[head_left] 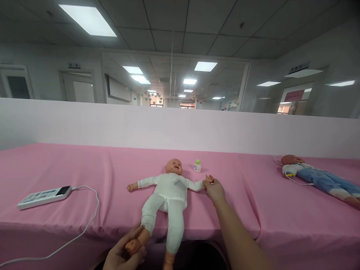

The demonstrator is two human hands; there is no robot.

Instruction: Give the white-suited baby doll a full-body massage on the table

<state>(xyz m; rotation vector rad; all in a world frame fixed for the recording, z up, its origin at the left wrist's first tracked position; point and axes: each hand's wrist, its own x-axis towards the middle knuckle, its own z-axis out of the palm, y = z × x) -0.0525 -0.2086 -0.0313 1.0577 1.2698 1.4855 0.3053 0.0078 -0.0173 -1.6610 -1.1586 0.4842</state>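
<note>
A baby doll (167, 195) in a white suit lies on its back on the pink-covered table (78, 167), head away from me and arms spread. My left hand (124, 257) grips the doll's foot at the table's near edge. My right hand (215, 190) reaches out and holds the doll's hand on the right side. The doll's other leg hangs over the front edge.
A small white bottle with a green cap (197, 166) stands just beyond the doll's arm. A white power strip (43, 196) with a trailing cable lies at left. A second doll in blue (317, 177) lies at far right. A low pink-white partition (180, 127) backs the table.
</note>
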